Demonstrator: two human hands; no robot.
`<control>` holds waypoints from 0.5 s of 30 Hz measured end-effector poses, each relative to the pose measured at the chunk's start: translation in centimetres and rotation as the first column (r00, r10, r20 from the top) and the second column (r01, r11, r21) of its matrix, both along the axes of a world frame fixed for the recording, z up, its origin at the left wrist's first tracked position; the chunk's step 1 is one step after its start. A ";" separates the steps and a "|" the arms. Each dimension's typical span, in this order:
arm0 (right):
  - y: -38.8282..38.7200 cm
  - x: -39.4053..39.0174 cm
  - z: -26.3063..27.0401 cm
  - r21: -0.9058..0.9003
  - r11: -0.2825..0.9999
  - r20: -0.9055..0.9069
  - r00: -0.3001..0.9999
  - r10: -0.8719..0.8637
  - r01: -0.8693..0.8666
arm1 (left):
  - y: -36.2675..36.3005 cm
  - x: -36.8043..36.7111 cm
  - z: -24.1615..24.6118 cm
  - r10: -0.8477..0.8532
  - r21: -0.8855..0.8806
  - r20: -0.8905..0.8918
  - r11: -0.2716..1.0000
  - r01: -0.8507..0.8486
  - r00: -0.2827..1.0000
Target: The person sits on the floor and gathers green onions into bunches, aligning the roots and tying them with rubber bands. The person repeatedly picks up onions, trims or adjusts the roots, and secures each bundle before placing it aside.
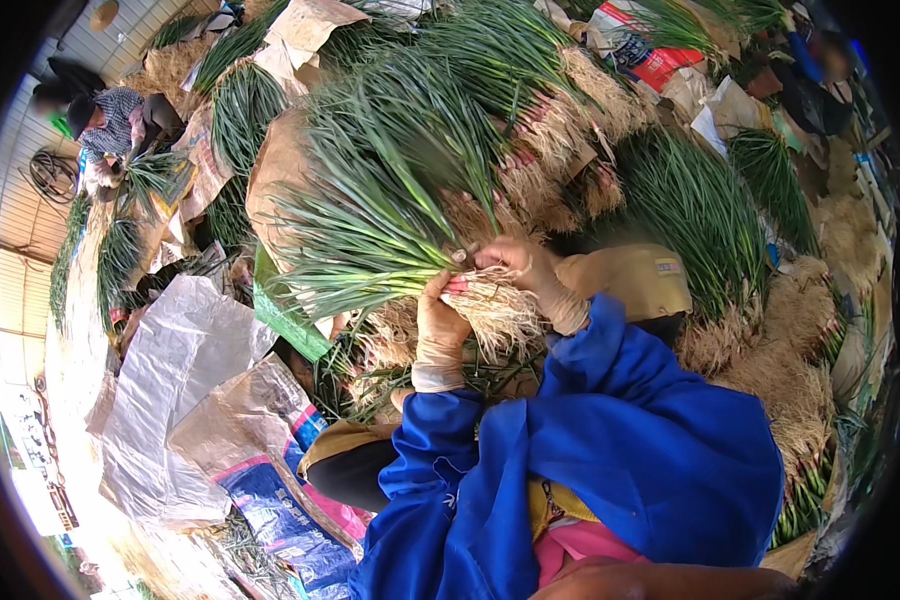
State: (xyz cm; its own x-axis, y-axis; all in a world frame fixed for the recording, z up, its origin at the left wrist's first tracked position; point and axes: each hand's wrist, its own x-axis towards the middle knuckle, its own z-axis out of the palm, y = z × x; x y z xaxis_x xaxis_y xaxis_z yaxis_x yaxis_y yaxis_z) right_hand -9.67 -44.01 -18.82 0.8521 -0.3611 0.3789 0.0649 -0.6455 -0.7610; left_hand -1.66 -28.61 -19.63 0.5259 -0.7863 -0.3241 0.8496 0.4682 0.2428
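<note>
My left hand [441, 322], in a pale glove, grips a bundle of green onions [375, 266] near its reddish bases. The leaves fan out to the left, and the bundle's pale stringy roots [495, 311] hang to the right, between my hands. My right hand [529, 270], also gloved, is curled over the upper side of the bundle at the bases. Its fingertips are partly hidden among stalks, so exactly which ones it pinches is unclear. Just beyond my hands lies a large heap of green onions [420, 127] with its roots towards the right.
More green onions [705, 217] stand at my right, beside a mass of roots [780, 375]. A grey plastic sheet [180, 397] and printed sacks [285, 517] lie at left. One person [116, 124] sits at upper left; another person [810, 82] is at upper right.
</note>
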 end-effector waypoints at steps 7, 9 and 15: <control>0.5 6.4 -1.5 0.627 0.770 -0.255 0.965 0.063 0.116 | -0.5 0.3 -2.2 0.083 0.208 0.003 0.975 -0.082 0.997; -0.1 7.1 -4.6 0.546 0.826 -0.264 0.964 0.012 0.139 | -0.4 -0.2 -1.6 0.124 0.219 0.020 0.968 -0.125 0.992; -1.5 3.0 1.6 0.793 0.595 0.030 0.968 -0.249 0.129 | 1.8 0.2 -5.2 0.172 0.183 0.105 0.965 -0.189 0.979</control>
